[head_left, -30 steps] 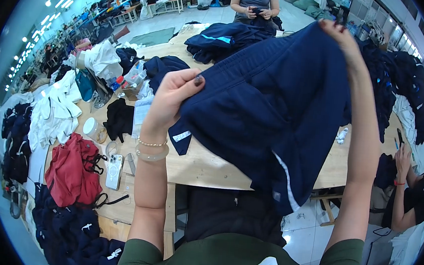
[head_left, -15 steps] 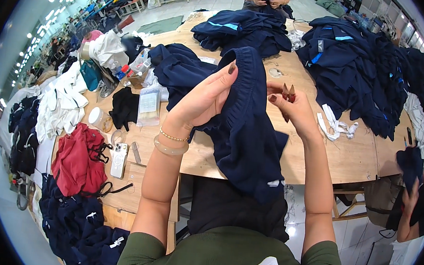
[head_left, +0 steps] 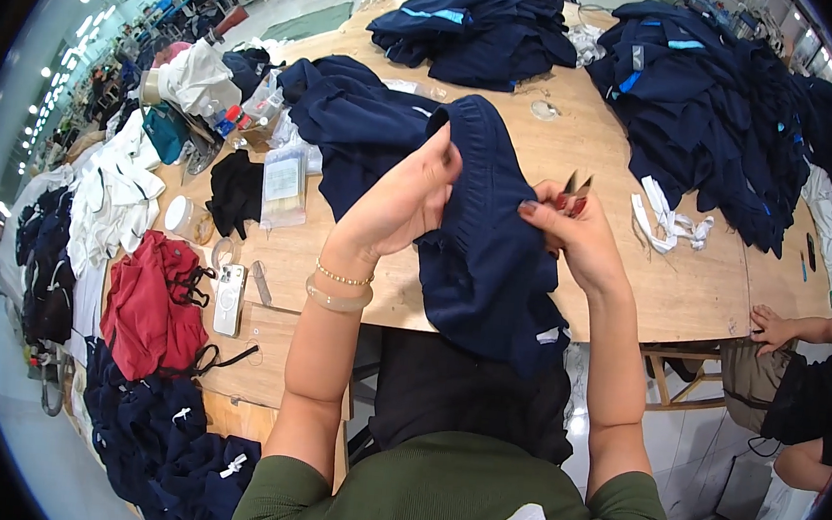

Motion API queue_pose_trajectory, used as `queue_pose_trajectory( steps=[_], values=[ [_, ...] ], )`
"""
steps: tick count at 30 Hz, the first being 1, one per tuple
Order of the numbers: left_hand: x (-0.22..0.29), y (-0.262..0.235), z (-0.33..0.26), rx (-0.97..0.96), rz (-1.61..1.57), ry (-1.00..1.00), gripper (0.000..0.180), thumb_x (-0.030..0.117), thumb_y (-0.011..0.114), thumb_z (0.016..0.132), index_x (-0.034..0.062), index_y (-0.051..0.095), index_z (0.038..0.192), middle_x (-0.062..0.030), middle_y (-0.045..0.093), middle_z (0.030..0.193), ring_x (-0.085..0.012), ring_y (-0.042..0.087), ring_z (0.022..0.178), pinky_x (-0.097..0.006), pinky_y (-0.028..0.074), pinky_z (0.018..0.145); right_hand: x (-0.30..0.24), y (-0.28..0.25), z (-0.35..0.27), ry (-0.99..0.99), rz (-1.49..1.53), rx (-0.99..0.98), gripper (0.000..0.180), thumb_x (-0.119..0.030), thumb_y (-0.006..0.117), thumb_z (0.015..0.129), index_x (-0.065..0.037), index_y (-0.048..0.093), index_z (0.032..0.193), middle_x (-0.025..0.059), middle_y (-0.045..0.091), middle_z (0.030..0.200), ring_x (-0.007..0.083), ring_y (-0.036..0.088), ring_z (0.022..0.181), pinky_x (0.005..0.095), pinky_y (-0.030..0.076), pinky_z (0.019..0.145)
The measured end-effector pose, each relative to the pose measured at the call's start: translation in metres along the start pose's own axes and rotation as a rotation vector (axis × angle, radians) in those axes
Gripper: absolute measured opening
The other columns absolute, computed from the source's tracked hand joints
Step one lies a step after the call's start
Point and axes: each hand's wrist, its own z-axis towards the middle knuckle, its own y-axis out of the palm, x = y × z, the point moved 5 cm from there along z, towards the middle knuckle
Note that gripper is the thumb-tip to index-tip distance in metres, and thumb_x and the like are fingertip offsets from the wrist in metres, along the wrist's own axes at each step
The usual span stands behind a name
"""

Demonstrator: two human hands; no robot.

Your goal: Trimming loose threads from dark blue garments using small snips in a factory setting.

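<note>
A pair of navy pants (head_left: 501,237) with a gathered elastic waistband hangs in front of me over the table's near edge. My left hand (head_left: 401,200) is closed on the waistband, thumb on the inner side and the other fingers partly hidden by cloth. My right hand (head_left: 584,239) holds small red-handled thread snips (head_left: 574,196), blades pointing up. Its thumb and finger also pinch the pants' right side. A small white tag (head_left: 549,336) shows low on the cloth. Another navy garment (head_left: 359,109) lies just behind, on the table.
Navy garment piles (head_left: 482,36) stand at the back and right (head_left: 701,116). White strips (head_left: 668,221) lie right of my hand. At left are a phone (head_left: 229,299), a red bag (head_left: 153,308) and a jar (head_left: 185,217). A co-worker's hand (head_left: 772,329) rests on the right edge.
My right hand has come to the pants and now pinches their side, snips still held. The waistband has tilted slightly. The co-worker's hand at right has moved onto the table edge.
</note>
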Motion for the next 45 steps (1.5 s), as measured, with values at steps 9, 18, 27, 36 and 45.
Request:
queue_pose_trajectory(
  steps=[9,18,27,36,45],
  values=[
    [-0.094,0.02,-0.041,0.131,-0.131,-0.155,0.033,0.0,0.067,0.087,-0.0044,0.06,0.118,-0.0074,0.067,0.108,-0.0112,0.064,0.095,-0.025,0.053,0.084,0.047,-0.008,-0.004,0.14,0.035,0.046,0.015,-0.018,0.073,0.086,-0.013,0.062,0.079,-0.0114,0.05,0.064,-0.0018,0.038,0.055,0.0178,0.026,0.05],
    [-0.086,0.022,-0.042,0.261,0.025,-0.068,0.026,-0.003,0.068,0.085,-0.0053,0.063,0.11,-0.0104,0.07,0.104,-0.0118,0.066,0.092,-0.025,0.053,0.085,0.051,-0.031,-0.031,-0.119,-0.229,0.295,0.011,-0.012,0.059,0.096,-0.002,0.055,0.1,0.0016,0.057,0.088,0.0084,0.052,0.083,0.0219,0.043,0.076],
    [-0.08,0.022,-0.035,0.272,-0.035,-0.024,0.023,0.001,0.068,0.087,-0.0057,0.064,0.109,-0.0073,0.069,0.103,-0.0099,0.064,0.089,-0.025,0.053,0.082,0.006,-0.011,-0.051,-0.563,-0.802,0.37,0.024,-0.016,0.08,0.074,-0.002,0.064,0.086,0.0054,0.062,0.077,0.0188,0.054,0.074,0.0284,0.044,0.063],
    [-0.08,0.022,-0.036,0.277,-0.003,-0.019,0.02,0.0,0.067,0.087,-0.0045,0.066,0.106,-0.0057,0.069,0.1,-0.0085,0.063,0.087,-0.023,0.052,0.08,0.002,0.0,-0.048,-0.633,-0.846,0.359,0.026,-0.018,0.081,0.072,-0.003,0.066,0.086,0.0059,0.064,0.079,0.0206,0.054,0.072,0.0303,0.044,0.063],
    [-0.078,0.028,-0.036,0.272,-0.013,-0.028,0.021,0.001,0.067,0.088,-0.0046,0.065,0.108,-0.0053,0.069,0.1,-0.0079,0.063,0.087,-0.022,0.051,0.08,0.0,-0.001,-0.052,-0.663,-0.901,0.371,0.024,-0.013,0.081,0.07,-0.003,0.065,0.085,0.0056,0.064,0.078,0.0219,0.055,0.072,0.0314,0.043,0.064]
  ],
)
